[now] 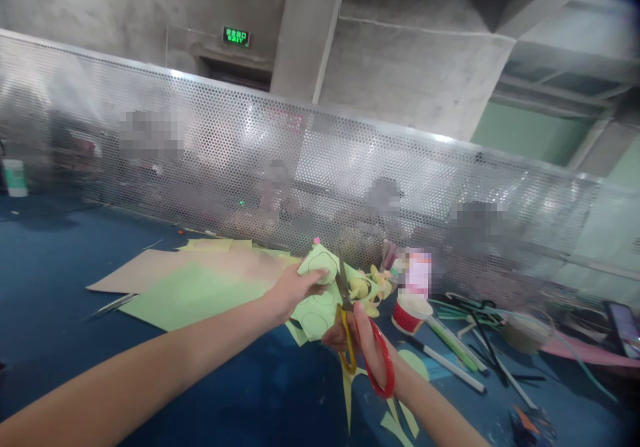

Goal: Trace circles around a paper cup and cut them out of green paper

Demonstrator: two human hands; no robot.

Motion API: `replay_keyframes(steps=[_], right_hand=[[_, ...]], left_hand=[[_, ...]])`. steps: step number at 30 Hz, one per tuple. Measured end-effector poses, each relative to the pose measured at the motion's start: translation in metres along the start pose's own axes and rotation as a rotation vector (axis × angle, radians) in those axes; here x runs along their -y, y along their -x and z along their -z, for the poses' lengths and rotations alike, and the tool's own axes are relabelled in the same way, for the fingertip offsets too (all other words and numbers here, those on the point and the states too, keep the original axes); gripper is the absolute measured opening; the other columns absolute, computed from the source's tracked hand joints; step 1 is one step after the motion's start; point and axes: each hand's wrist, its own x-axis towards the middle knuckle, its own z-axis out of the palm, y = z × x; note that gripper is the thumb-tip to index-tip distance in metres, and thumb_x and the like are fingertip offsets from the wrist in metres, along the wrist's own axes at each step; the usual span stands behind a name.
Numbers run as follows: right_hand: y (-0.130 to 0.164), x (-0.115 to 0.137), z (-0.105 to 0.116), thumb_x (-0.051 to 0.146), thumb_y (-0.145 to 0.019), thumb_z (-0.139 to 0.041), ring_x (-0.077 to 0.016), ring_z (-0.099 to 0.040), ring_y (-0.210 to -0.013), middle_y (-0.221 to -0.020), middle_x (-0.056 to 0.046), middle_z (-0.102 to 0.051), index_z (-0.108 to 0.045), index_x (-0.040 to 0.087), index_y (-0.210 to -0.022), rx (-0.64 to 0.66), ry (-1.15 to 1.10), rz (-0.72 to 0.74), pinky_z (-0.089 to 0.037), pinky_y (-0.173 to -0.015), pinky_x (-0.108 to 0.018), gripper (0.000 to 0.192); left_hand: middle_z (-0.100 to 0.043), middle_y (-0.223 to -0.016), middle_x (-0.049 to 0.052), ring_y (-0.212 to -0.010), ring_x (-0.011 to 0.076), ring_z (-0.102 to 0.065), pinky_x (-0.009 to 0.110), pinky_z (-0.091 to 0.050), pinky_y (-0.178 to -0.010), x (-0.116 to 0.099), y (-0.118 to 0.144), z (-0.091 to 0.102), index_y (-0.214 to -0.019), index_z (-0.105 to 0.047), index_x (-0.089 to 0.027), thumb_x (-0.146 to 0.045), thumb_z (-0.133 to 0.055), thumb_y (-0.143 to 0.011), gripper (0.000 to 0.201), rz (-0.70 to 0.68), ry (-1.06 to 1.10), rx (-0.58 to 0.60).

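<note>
Left hand: the left hand (293, 290) is raised over the blue table (60, 267), thumb and fingers pinched on the left edge of a green paper sheet (317, 300), holding it up off the surface.
Right hand: the right hand (367, 347) grips the scissors (357, 340), fingers pushed through the red and yellow handle loops and closed around them; the blades point up into the sheet.
Green paper sheet: it hangs between the two hands above the table, with circles drawn on it in dark outline; the blades meet it near its middle.
Scraps: pale green offcuts (395, 414) lie on the table just below the right wrist.
Flat sheets: a brown sheet (150, 270) and a light green sheet (190, 294) lie flat on the table behind the left forearm, with a yellow sheet (215, 244) beyond them.
Cup: a small red cup with a white rim (410, 310) stands just right of the scissors.
Pens and sticks: a clutter of pens and green sticks (460, 350) lies to the right of the cup.
Screen: a perforated metal screen (225, 160) runs along the far edge of the table.
Writing: a lit green sign (236, 36) sits on the concrete wall above a doorway; its characters are too small to read. No other label can be read.
</note>
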Motion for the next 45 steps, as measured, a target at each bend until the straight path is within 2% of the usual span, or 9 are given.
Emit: replay_keyframes(steps=[5,10,17,21,26,30,35,45], right_hand=[[0.000,0.000,-0.001,0.086,-0.071,-0.038,-0.0241,-0.067,-0.078,-0.072,-0.008,-0.068,-0.047,0.023,-0.062,-0.036,-0.033,0.016,-0.052,-0.086,-0.039,0.064],[0.000,-0.001,0.002,0.084,-0.075,-0.037,-0.0243,-0.067,-0.075,-0.071,-0.010,-0.067,-0.051,0.022,-0.060,-0.047,-0.008,0.048,-0.053,-0.085,-0.041,0.065],[0.005,0.004,0.004,0.082,-0.075,-0.043,-0.0264,-0.067,-0.077,-0.073,-0.011,-0.068,-0.052,0.024,-0.060,-0.073,0.025,0.051,-0.054,-0.084,-0.040,0.060],[0.005,0.005,0.003,0.082,-0.076,-0.040,-0.0258,-0.066,-0.073,-0.068,-0.009,-0.065,-0.049,0.024,-0.060,-0.074,0.029,0.051,-0.054,-0.076,-0.038,0.061],[0.003,0.001,0.003,0.083,-0.077,-0.033,-0.0179,-0.059,-0.052,-0.053,0.000,-0.053,-0.046,0.023,-0.061,-0.050,0.040,0.053,-0.048,-0.058,-0.031,0.063],[0.001,-0.004,0.002,0.084,-0.078,-0.031,-0.0135,-0.053,-0.043,-0.050,0.004,-0.043,-0.043,0.022,-0.059,-0.064,0.045,0.074,-0.043,-0.048,-0.027,0.065],[0.000,-0.005,0.002,0.087,-0.075,-0.032,-0.0105,-0.047,-0.038,-0.049,0.006,-0.038,-0.040,0.022,-0.058,-0.081,0.044,0.086,-0.040,-0.043,-0.025,0.068],[0.002,-0.004,0.004,0.086,-0.077,-0.027,-0.0104,-0.046,-0.037,-0.048,0.005,-0.038,-0.038,0.022,-0.055,-0.081,0.157,0.100,-0.040,-0.043,-0.025,0.069]], left_hand=[[-0.073,-0.085,0.007,-0.063,0.0137,-0.064,0.026,-0.052,-0.067,0.001,0.001,0.000,-0.088,-0.072,-0.011,-0.027,-0.081,-0.066,0.029,0.009,-0.035,0.038],[-0.072,-0.079,0.006,-0.063,0.0137,-0.063,0.026,-0.052,-0.067,0.002,0.003,-0.003,-0.084,-0.073,-0.011,-0.030,-0.081,-0.067,0.026,-0.009,-0.076,0.078],[-0.071,-0.078,0.006,-0.065,0.0144,-0.063,0.026,-0.052,-0.068,0.001,0.005,-0.004,-0.083,-0.072,-0.011,-0.028,-0.079,-0.068,0.023,-0.008,-0.113,0.063],[-0.071,-0.077,0.006,-0.064,0.0148,-0.063,0.026,-0.052,-0.065,0.001,0.004,-0.003,-0.082,-0.072,-0.012,-0.029,-0.080,-0.068,0.023,-0.028,-0.134,0.069],[-0.072,-0.078,0.006,-0.063,0.0146,-0.063,0.026,-0.051,-0.063,0.002,0.004,-0.002,-0.082,-0.072,-0.012,-0.029,-0.079,-0.068,0.023,-0.034,-0.141,0.093],[-0.071,-0.074,0.006,-0.061,0.0145,-0.062,0.026,-0.051,-0.063,0.002,0.004,-0.003,-0.079,-0.072,-0.012,-0.028,-0.080,-0.066,0.022,-0.029,-0.141,0.080],[-0.069,-0.070,0.005,-0.061,0.0152,-0.062,0.026,-0.049,-0.062,0.001,0.004,-0.003,-0.076,-0.071,-0.012,-0.027,-0.080,-0.065,0.022,-0.021,-0.147,0.069],[-0.070,-0.071,0.006,-0.060,0.0151,-0.061,0.027,-0.047,-0.062,-0.003,0.004,-0.001,-0.079,-0.071,-0.012,-0.028,-0.080,-0.063,0.024,-0.011,-0.145,0.063]])
